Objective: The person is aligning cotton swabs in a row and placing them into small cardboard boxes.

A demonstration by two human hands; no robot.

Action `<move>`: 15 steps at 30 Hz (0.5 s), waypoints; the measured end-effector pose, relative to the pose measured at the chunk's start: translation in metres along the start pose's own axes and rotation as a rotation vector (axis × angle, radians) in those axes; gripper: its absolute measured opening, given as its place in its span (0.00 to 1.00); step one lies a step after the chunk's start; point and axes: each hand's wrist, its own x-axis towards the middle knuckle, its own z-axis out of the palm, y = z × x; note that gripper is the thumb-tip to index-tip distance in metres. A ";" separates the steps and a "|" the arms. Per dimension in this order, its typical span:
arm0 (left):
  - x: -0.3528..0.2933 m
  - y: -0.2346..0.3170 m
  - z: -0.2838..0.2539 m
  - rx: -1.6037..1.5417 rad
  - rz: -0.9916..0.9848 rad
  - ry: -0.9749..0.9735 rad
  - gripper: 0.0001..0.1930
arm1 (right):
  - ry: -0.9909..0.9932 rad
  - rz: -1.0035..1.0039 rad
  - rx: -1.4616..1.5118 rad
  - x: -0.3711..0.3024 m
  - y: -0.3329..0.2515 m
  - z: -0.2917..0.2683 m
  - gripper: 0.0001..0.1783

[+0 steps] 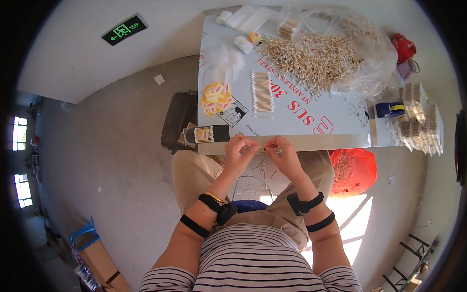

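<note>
At the table's near edge, my left hand [240,152] and my right hand [285,155] pinch a thin cotton swab [261,147] between them, one at each end. Just left of my left hand lies a black holder [222,133] with a row of swabs and a yellow label in it. Farther in, a neat row of cotton swabs [262,92] is laid side by side, with a single loose swab [263,117] below it. Behind that spreads a big heap of loose swabs [316,58], partly under clear plastic.
Yellow labels [217,99] and clear bags [226,63] lie at the table's left. Packed swab bundles [423,121] and a blue tape dispenser [389,109] are at the right. A dark bin [171,121] stands left of the table; a red bag [357,170] hangs below its right side.
</note>
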 end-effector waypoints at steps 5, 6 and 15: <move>0.013 -0.040 0.009 0.080 0.092 0.130 0.06 | 0.101 -0.013 -0.182 0.017 0.049 0.001 0.05; 0.017 -0.044 0.009 0.102 0.074 0.155 0.08 | 0.098 -0.007 -0.180 0.025 0.056 0.002 0.05; 0.032 -0.052 0.019 0.357 0.000 -0.034 0.13 | 0.214 -0.064 -0.467 0.099 0.082 0.030 0.07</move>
